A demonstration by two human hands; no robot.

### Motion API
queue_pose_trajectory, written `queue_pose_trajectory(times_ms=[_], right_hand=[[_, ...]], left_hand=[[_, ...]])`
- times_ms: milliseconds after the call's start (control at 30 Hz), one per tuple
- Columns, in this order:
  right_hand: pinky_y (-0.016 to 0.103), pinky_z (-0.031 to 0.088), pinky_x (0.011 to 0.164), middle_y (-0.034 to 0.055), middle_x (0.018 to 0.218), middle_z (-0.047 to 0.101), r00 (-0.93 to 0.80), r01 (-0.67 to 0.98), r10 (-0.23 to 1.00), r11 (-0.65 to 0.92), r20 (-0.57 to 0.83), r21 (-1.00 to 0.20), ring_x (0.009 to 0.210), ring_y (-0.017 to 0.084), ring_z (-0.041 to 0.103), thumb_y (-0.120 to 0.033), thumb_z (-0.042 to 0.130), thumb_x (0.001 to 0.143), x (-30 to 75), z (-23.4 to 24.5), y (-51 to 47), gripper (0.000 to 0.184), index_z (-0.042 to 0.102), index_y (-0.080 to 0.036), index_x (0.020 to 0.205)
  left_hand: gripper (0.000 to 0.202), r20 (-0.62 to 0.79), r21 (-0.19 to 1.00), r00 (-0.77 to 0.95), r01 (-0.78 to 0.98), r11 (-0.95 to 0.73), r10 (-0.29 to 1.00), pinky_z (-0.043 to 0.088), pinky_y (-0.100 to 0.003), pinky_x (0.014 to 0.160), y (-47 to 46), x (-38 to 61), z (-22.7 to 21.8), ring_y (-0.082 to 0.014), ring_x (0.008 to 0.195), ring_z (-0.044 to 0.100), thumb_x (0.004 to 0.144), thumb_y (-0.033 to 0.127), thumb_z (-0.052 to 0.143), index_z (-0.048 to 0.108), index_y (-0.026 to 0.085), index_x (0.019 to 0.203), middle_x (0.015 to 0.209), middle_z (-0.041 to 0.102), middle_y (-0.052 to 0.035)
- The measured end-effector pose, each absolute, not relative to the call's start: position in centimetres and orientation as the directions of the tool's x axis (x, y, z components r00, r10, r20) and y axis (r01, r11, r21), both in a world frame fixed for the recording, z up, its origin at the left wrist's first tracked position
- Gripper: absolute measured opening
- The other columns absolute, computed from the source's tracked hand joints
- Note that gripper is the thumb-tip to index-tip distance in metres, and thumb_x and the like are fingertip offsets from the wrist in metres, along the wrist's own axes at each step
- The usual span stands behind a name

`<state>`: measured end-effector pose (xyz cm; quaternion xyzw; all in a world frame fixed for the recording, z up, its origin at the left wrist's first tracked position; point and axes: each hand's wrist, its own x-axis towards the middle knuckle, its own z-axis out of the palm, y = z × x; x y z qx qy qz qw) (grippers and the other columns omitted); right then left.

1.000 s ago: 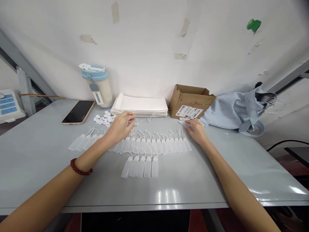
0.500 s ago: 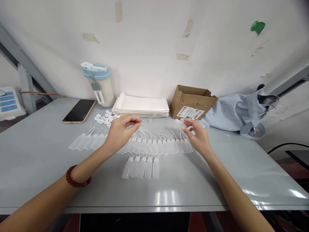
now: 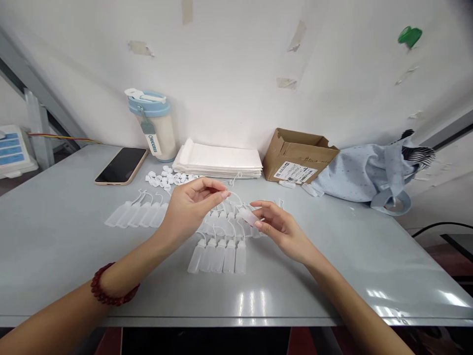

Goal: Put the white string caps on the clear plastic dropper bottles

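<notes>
My left hand (image 3: 190, 207) pinches a thin white cord (image 3: 235, 196) between thumb and fingertips; a small loop stands above it. In my right hand (image 3: 283, 229), thumb and fingers grip a small translucent plastic bottle (image 3: 248, 216), tilted with its neck towards the left hand. The cord reaches close to the neck; whether it is fixed there I cannot tell. Below the hands lies a front row of bottles (image 3: 220, 257) with white cords at their necks. A longer row behind is partly hidden by my hands, and several more bottles (image 3: 127, 215) lie at the left.
White caps (image 3: 157, 180) lie piled near a phone (image 3: 121, 166) and a cream tumbler (image 3: 162, 135). White padded envelopes (image 3: 221, 157) are stacked at the wall. A cardboard box (image 3: 295, 155) stands right of them, with loose bottles (image 3: 312, 190) before it and a light blue bag (image 3: 354, 170) alongside.
My right hand has come from near the cardboard box in towards my left hand, bringing a bottle. My left hand has shifted slightly right, still pinching the cord.
</notes>
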<state>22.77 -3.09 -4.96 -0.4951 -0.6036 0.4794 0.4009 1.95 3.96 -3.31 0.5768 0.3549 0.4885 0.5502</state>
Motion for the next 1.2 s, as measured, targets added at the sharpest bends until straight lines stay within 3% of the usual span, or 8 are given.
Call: queue_pose_trajectory(times_ms=[433,833,1033,1200], right_hand=[[0.032,0.044,0.075,0.0039,0.093,0.065,-0.185,0.089,0.983,0.028,0.011,-0.996,0.084,0.016,0.06,-0.03,0.057,0.088,22.6,-5.0,-3.1,0.028,0.052,-0.023,0.114],[0.03,0.045,0.074,0.0015,0.087,0.065,-0.163,0.061,0.987,0.02,0.01,-0.998,0.08,0.014,0.059,-0.031,0.058,0.087,22.5,-4.7,-3.2,0.025,0.056,-0.024,0.111],[0.032,0.045,0.077,0.0027,0.092,0.065,-0.173,0.09,0.985,0.009,-0.007,-0.996,0.084,0.015,0.059,-0.031,0.059,0.087,22.5,-4.8,-3.3,0.026,0.056,-0.024,0.112],[0.034,0.046,0.08,0.0025,0.09,0.064,-0.205,0.089,0.979,0.023,0.004,-0.996,0.084,0.016,0.059,-0.03,0.059,0.086,22.3,-4.8,-3.4,0.026,0.056,-0.024,0.111]], left_hand=[[0.01,0.172,0.985,0.363,-0.085,-0.151,0.916,0.05,-0.021,0.066,3.2,2.5,-3.3,-0.0109,0.073,0.059,0.072,0.023,0.073,0.065,0.017,0.076,0.077,0.064,0.0002],[0.017,0.12,0.992,0.476,-0.015,-0.128,0.871,0.052,-0.022,0.068,3.0,2.6,-3.4,-0.0134,0.079,0.063,0.075,0.027,0.071,0.068,0.018,0.09,0.082,0.067,-0.0014],[0.015,0.158,0.987,0.509,-0.05,-0.154,0.846,0.054,-0.024,0.074,2.8,2.7,-3.9,-0.0143,0.083,0.065,0.077,0.027,0.07,0.069,0.019,0.089,0.086,0.069,-0.0017],[0.016,0.12,0.992,0.514,-0.035,-0.119,0.85,0.054,-0.026,0.071,2.9,2.8,-3.9,-0.0152,0.08,0.064,0.074,0.028,0.072,0.068,0.018,0.087,0.084,0.067,-0.0027]])
